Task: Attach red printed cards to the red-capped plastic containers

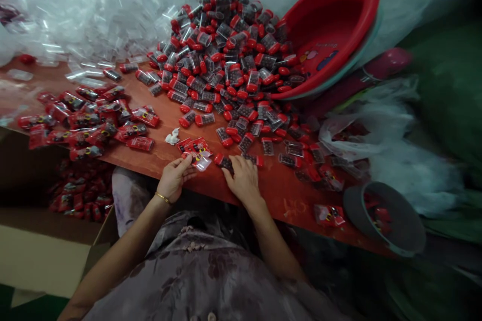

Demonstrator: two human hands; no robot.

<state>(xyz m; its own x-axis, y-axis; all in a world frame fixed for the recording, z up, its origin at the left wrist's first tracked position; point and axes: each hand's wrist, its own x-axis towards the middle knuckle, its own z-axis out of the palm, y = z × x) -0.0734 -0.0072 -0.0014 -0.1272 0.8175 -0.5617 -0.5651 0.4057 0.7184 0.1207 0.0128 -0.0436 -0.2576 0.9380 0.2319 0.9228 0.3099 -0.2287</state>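
Note:
My left hand (173, 178), a gold bangle at its wrist, pinches a flat red printed plastic sleeve (201, 157) with a clear end, near the table's front edge. More red sleeve material lies just behind it. To the right, the fingers of my right hand (244, 178) close on a small clear bottle (224, 162) with a red cap and dark beads inside. Another such bottle lies just beyond those fingers. Behind both hands rises a big heap of red-capped bottles (226, 55). A crumpled white scrap (172, 136) rests left of the sleeve.
Red-wrapped bottles (94, 120) are piled at left, above a cardboard box (37, 256) holding more. Clear empty containers (86, 5) fill the back left. A tilted red basin (339, 5) leans behind the heap. At right are a plastic bag (399, 160) and a grey bowl (410, 225).

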